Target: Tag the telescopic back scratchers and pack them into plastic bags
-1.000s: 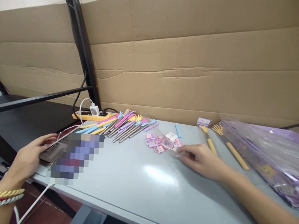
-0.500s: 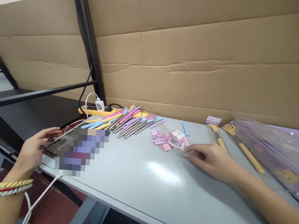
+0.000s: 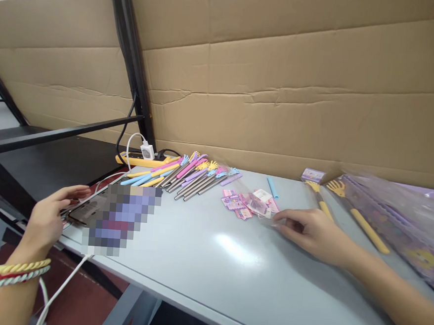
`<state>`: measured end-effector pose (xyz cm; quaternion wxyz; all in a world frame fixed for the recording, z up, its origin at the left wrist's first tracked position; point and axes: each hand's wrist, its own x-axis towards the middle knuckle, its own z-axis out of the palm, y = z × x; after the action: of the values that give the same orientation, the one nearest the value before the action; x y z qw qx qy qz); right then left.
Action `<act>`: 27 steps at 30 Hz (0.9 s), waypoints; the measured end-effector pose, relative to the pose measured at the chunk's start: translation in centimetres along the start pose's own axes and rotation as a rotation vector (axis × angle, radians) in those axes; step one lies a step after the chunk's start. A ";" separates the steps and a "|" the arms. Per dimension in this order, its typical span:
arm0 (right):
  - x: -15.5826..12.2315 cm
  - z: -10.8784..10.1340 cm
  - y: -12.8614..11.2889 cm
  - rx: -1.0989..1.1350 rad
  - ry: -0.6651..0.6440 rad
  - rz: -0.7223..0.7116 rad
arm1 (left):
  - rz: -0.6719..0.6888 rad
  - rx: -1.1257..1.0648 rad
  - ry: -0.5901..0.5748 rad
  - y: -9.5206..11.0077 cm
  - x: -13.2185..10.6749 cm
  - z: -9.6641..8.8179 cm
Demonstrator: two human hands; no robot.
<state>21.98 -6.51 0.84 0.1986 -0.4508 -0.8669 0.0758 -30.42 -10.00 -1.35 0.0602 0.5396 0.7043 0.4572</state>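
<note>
My left hand rests at the table's left edge with its fingers laid on a phone, partly covered by a blurred patch. My right hand lies on the grey table, fingers curled and pinching the edge of a clear plastic sleeve beside a small heap of pink and purple printed cards. A pile of colourful telescopic back scratchers with hand-shaped tips lies farther back. Two yellow-handled scratchers lie to the right of my right hand.
A cardboard wall stands behind the table. Purple bagged packages fill the right side. A yellow power strip with a white charger and cable sits at the back left by a black metal frame.
The view has shifted slightly left and down. My left hand has slid a little along the phone; my right hand has stayed at the sleeve beside the cards.
</note>
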 end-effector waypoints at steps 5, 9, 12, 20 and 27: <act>0.0 0.0 -0.1 -0.006 -0.004 -0.004 | -0.045 0.021 0.017 1.0 -0.1 0.0; 0.0 0.0 -0.1 -0.011 -0.011 0.000 | -0.063 0.009 0.013 1.3 -0.1 0.0; 0.0 0.0 -0.1 -0.012 -0.010 -0.002 | -0.084 0.000 0.006 1.5 -0.2 0.0; 0.0 0.0 -0.1 -0.028 -0.012 -0.009 | -0.080 0.016 -0.005 1.5 -0.3 0.0; -0.2 0.2 0.1 -0.033 -0.026 0.008 | -0.068 0.062 -0.032 0.8 0.0 -0.1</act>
<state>22.09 -6.61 0.57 0.1795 -0.4565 -0.8687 0.0683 -29.94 -10.05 -0.77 0.0699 0.5243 0.7350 0.4242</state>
